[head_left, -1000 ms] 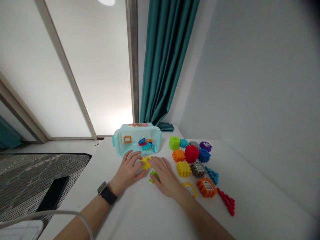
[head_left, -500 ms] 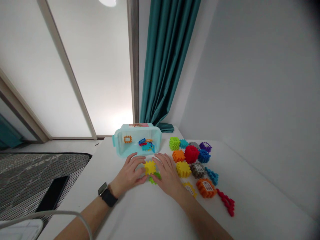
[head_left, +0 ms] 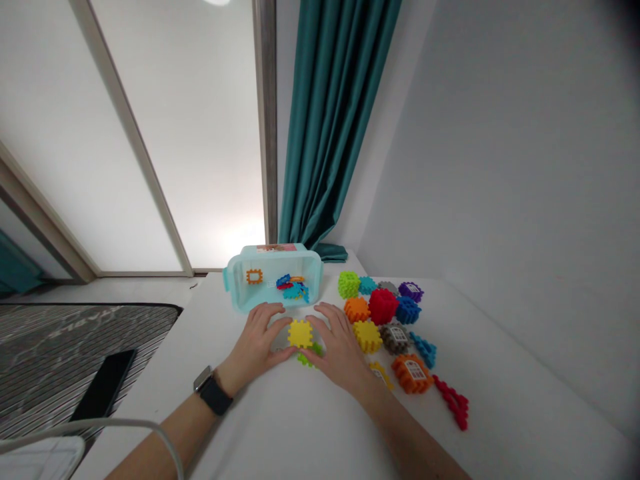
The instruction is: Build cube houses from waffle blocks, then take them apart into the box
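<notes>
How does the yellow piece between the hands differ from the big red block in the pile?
The yellow toothed piece looks flat and square, while the red block is a bulky, rounded lump. The yellow piece also looks smaller than the red block. The yellow piece sits between the left hand and right hand; the red block lies among other blocks, untouched. Both are bright plastic toy pieces with toothed edges.

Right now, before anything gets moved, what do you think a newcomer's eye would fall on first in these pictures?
The bright cluster of toy building blocks stands out first, spread across the white table right of the hands, with a large red block near its middle. Next come the left hand and right hand, on either side of a yellow block, just in front of a clear plastic box with an aqua rim. Behind the table, a teal curtain hangs tall.
</notes>
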Motion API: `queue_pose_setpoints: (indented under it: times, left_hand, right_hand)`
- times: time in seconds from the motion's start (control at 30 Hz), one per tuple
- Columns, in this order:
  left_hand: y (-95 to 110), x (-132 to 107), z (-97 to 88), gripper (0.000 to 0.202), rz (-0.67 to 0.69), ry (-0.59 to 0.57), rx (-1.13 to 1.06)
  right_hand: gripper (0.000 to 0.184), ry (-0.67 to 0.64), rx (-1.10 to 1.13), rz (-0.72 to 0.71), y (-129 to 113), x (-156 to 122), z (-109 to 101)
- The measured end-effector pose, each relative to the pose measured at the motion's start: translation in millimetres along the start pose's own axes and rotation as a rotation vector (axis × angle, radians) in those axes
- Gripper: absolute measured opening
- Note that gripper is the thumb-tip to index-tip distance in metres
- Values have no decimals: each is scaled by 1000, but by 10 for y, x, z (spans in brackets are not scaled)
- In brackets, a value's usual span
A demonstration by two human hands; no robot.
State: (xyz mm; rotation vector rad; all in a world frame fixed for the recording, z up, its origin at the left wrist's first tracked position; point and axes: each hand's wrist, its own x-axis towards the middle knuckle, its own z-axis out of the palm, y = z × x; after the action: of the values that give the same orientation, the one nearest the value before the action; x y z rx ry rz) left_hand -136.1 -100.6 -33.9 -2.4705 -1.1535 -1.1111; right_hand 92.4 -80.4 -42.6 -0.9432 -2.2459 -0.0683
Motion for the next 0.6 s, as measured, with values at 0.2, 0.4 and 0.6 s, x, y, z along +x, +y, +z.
queue_pose_setpoints:
  times: [0.2,0.4,0.6]
  left_hand:
    - [-27,-10,10,41,4,-16,-10]
    - [-38,-53,71,42,-48,-24,-57]
    - [-32,-64,85,42,-62,-29,-75]
  right_hand:
    - [46,-14,-14,-1,-16,4,-9]
    - [49,-27,-17,19,-30,10,-12]
    - [48,-24,1,27,-19,10,-9]
